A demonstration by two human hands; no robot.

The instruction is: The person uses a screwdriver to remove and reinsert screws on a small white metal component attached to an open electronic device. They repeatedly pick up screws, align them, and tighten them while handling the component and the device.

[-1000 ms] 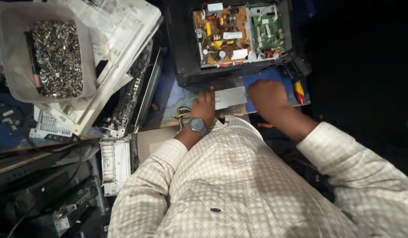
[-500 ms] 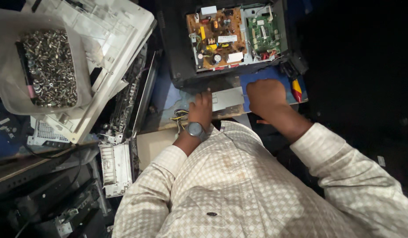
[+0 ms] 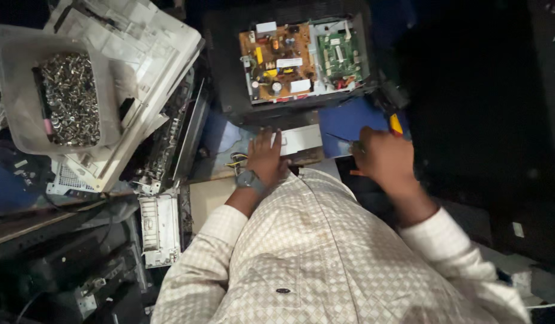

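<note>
My left hand (image 3: 266, 157), with a wristwatch on it, lies flat with fingers spread on a pale grey metal plate (image 3: 301, 139). Coloured wires (image 3: 236, 161) show beside its thumb. My right hand (image 3: 382, 159) is curled over a blue sheet (image 3: 346, 120), its knuckles against a yellow-and-red tool handle (image 3: 396, 123). Whether it grips the handle is hidden. Just beyond both hands stands an opened black device (image 3: 229, 90) with a brown circuit board (image 3: 276, 63) and a green circuit board (image 3: 339, 57) exposed.
A pale plastic tub (image 3: 16, 108) full of small metal screws stands at the far left, next to white plastic panels (image 3: 139, 54). Stripped machine frames (image 3: 169, 144) and a white slotted part (image 3: 159, 231) lie at the left. The right side is dark.
My right hand has moved right and nearer to me, up against the yellow-handled tool. My left hand has stayed on the plate. The view has shifted a little.
</note>
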